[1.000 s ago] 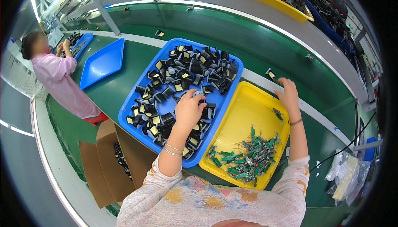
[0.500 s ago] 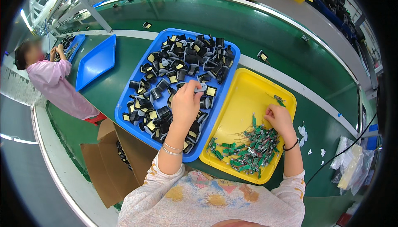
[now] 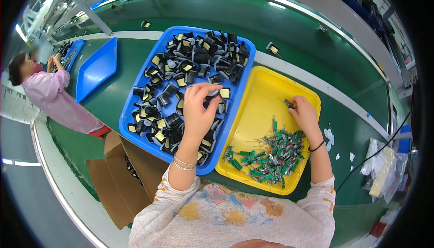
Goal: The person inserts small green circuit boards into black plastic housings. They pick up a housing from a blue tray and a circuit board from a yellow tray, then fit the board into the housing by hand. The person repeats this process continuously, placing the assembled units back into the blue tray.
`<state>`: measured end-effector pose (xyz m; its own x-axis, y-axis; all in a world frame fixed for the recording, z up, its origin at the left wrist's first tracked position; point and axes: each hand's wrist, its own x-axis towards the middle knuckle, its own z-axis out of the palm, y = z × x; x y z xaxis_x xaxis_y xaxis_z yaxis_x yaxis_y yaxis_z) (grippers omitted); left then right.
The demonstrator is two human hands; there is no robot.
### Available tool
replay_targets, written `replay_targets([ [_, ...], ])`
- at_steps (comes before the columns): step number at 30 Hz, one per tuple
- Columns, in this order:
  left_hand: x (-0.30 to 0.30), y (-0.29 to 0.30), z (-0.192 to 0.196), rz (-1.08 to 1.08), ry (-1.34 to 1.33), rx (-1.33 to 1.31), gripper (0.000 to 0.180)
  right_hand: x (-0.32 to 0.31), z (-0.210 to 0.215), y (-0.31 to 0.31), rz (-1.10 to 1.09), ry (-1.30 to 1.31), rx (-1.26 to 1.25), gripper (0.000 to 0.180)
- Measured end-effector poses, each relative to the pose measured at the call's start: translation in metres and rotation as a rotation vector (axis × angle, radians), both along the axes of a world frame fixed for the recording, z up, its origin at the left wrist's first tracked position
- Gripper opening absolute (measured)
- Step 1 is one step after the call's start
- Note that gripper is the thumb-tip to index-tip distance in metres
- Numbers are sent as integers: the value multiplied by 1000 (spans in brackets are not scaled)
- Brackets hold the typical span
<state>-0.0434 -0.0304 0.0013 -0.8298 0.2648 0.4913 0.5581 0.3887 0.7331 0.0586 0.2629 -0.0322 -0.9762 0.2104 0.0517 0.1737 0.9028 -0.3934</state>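
Note:
My left hand is over the blue tray, its fingers curled round a small black plastic housing with a grey part. The fingers partly cover it. Around the hand lie many black housings, several showing pale yellow square patches. My right hand is above the far right of the yellow tray, thumb and fingers pinched on a small green circuit board. Nearer me in that tray, a heap of green circuit boards with thin wires lies below the right hand.
An empty-looking blue tray stands at the left, near a co-worker in pink. An open cardboard box sits lower left. Plastic bags and white pieces lie right. Beyond the trays runs a green conveyor with scattered parts.
My right hand has moved slightly away from me and taken hold of the circuit board that lay apart from the heap. My left hand has turned the housing in its fingers.

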Motion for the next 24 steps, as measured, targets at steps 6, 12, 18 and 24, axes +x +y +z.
replay_targets([
  [6,15,8,-5,-149,-330,240,27,-4,7,-12,55,9,4,25],
  [12,25,19,3,-263,-237,45,12,-10,-4,-8,70,99,47,24],
  [18,27,17,0,-411,-481,94,6,-17,7,-11,-18,-155,-199,20],
  [24,29,20,-2,-601,-866,361,10,-7,40,-41,-127,54,-1303,14],
])
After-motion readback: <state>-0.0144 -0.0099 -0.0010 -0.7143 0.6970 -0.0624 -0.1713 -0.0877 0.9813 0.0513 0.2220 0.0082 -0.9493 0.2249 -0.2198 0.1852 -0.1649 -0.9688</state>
